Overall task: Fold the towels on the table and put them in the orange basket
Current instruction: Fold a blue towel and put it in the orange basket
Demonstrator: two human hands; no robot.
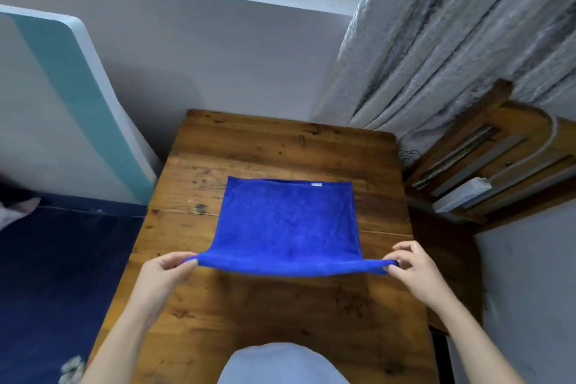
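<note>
The blue towel (290, 224) lies spread in the middle of the wooden table (280, 140), a little toward the right edge. Its far hem lies flat, parallel to the table's far edge, and its near hem is lifted off the wood and pulled taut from left to right. That stretched near hem is its widest line, so the cloth flares toward the person. A small white label (316, 184) sits at the far hem, near the towel's far right corner. The left hand (165, 271) pinches the near left corner between thumb and forefinger, the other fingers curled beneath. The right hand (411, 265) pinches the near right corner the same way, with its remaining fingers raised and loosely bent above the cloth. The hands are held well apart, one at each end of the hem, over the near half of the table. The towel has a soft, short nap and a stitched border. The table is of dark-stained planks, scuffed and knotted, with rounded far corners. A grey, crinkled curtain (452, 40) hangs beyond the far right corner.
</note>
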